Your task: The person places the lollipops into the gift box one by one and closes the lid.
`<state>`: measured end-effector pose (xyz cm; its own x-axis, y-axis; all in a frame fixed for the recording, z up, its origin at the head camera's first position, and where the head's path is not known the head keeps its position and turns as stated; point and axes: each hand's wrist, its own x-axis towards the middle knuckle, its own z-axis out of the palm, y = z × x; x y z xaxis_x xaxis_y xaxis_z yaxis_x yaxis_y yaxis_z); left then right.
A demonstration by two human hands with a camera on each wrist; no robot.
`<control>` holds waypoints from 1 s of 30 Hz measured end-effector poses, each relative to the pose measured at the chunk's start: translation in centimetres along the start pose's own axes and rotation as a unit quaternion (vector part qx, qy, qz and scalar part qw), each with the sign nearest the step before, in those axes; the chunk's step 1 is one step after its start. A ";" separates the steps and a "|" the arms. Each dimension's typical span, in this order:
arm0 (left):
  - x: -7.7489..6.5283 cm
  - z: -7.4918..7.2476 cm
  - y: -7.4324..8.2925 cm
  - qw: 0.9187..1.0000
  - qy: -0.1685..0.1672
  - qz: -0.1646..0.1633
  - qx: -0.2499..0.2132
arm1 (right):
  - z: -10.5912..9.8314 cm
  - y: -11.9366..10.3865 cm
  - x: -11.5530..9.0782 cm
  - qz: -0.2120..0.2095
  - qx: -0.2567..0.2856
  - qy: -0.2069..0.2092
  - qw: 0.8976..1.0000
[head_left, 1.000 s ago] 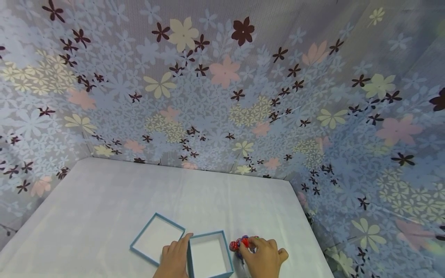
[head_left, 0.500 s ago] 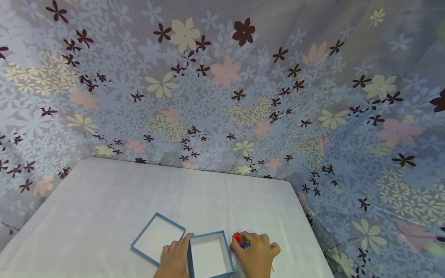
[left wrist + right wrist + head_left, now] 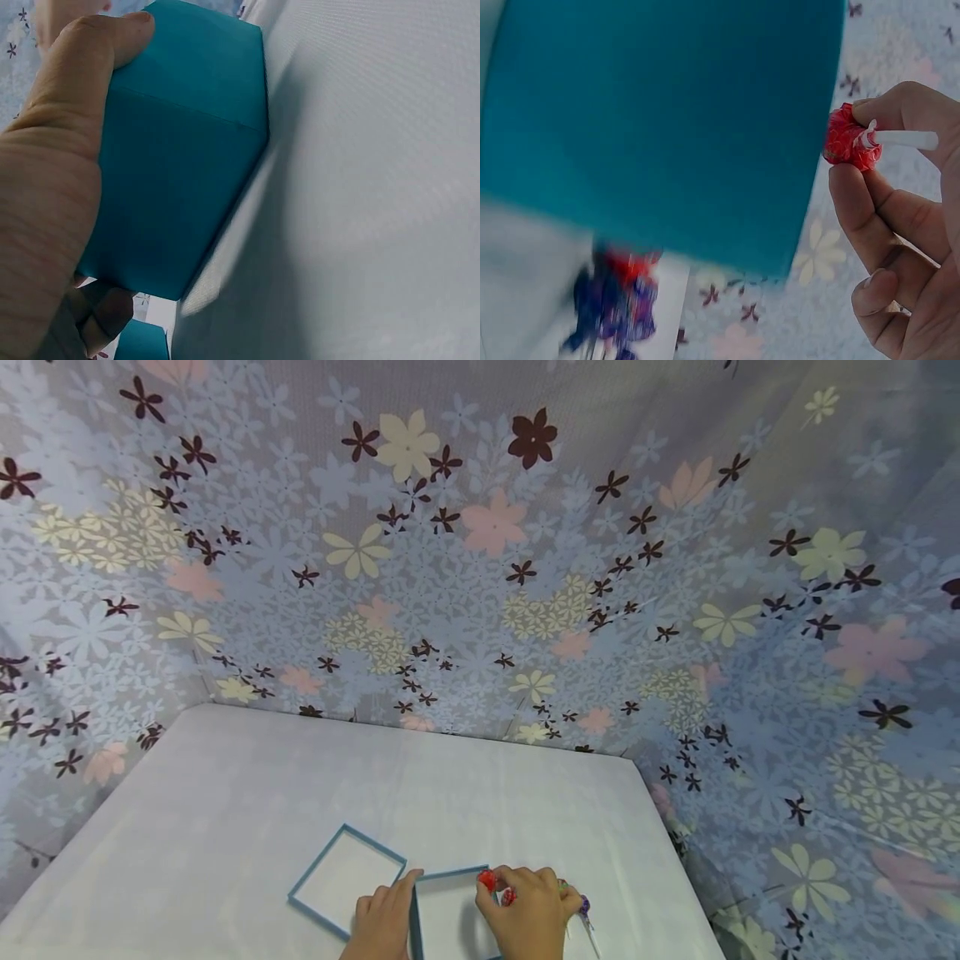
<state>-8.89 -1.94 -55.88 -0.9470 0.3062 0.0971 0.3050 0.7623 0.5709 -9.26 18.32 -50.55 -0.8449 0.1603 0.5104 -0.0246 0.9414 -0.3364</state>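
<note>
- Since the earlier head views, the right hand has moved from beside the blue box to above its right rim, bringing a red lollipop with it; the left hand has stayed at the box's left side.
- The right fingers are clamped on the red lollipop, with thumb and fingertips on opposite sides of the wrapped head; its white stick points back towards the palm.
- Below these fingers lies the pale inside of the box, with a shadow on it.
- Another red lollipop shows in the gap between thumb and forefinger; I cannot tell whether it touches them.
- To the right of the right fingers, a purple lollipop lies on the table; in the right wrist view, blurred red and purple wrappers show past the box wall.
- The left fingers grip the box, the thumb bent over its blue outer wall and the others round another side.
- Just left of the left fingers, a shallow lid with blue edges lies pale side up on the table.
</note>
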 end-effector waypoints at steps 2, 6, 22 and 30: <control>0.1 0.1 0.0 1.000 0.002 -0.002 0.003 | 0.3 -0.5 -0.1 -0.026 0.010 0.013 1.000; 0.3 0.4 -0.2 1.000 -0.002 -0.005 0.011 | 0.7 -1.4 -0.3 -0.054 0.014 0.025 0.998; 0.0 0.5 -0.1 0.999 0.016 0.006 0.045 | 2.7 -3.0 -1.4 -0.069 0.033 -0.002 0.997; 0.1 0.6 -0.2 0.998 0.016 0.012 0.057 | 3.3 -3.7 -1.8 -0.041 0.028 -0.063 0.997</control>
<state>-8.97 -1.73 -56.48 -0.9417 0.3077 0.1361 0.3347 0.8152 0.4727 -9.40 13.56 -52.81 -0.8991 0.0409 0.4359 -0.1236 0.9314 -0.3423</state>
